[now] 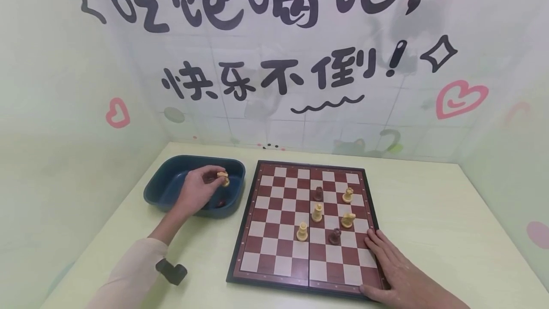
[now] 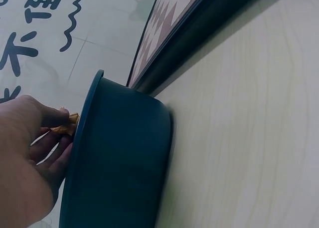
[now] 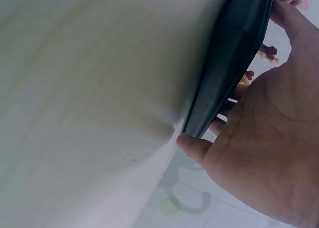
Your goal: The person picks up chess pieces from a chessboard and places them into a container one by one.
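My left hand (image 1: 199, 189) is over the dark blue tub (image 1: 150, 199), pinching a cream chess piece (image 1: 223, 179) between thumb and fingers. In the left wrist view, that piece shows just past the tub's rim, partly covered by the fingers. A dark red piece (image 1: 220, 202) lies inside the tub. My right hand (image 1: 399, 271) rests on the right edge of the chessboard (image 1: 274, 263), its fingers extended along the frame and its thumb near the front corner. Several cream pieces, including a knight (image 1: 347, 220), stand on the board with two dark ones (image 1: 318, 193).
The tub and board sit side by side on a pale wood-look table (image 1: 429, 209), with a narrow gap between them. Behind the table hangs a white curtain (image 1: 274, 128) with black lettering. A black strap piece (image 1: 171, 272) juts from the left sleeve (image 1: 133, 271).
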A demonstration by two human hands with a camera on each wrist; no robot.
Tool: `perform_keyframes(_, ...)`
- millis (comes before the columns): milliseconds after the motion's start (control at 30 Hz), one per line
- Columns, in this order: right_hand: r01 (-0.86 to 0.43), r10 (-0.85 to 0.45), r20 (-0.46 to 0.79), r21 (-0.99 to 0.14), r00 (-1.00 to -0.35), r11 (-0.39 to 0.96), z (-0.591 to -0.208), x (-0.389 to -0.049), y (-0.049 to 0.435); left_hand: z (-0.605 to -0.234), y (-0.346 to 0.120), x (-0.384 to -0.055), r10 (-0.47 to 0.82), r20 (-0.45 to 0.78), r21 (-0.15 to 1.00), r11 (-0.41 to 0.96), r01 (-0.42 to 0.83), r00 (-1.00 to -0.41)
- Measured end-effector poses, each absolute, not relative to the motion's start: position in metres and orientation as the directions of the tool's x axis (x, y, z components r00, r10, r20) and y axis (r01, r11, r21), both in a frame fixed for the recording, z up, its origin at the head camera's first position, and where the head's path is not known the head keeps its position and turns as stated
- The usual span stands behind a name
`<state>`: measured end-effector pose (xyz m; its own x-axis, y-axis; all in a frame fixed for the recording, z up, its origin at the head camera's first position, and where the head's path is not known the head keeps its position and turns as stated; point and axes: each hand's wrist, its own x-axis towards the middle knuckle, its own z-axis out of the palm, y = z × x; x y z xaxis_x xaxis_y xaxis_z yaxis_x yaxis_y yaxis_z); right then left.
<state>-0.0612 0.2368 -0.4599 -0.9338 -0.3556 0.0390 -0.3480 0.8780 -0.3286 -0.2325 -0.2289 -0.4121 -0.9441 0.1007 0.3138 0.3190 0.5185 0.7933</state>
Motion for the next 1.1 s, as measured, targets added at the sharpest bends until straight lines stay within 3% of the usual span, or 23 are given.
perform_keyframes(800, -0.367, -0.366, 0.063, -0.302, -0.929, 0.88, -0.461, -0.062, 0.236, -0.396, -0.21, -0.227, 0.195, 0.314, 0.859, 0.358, 0.365, -0.929)
perform_keyframes(1100, -0.358, -0.361, 0.05, -0.314, -0.931, 0.879, -0.46, -0.062, 0.236, -0.411, -0.197, -0.227, 0.219, 0.315, 0.865, 0.333, 0.374, -0.923)
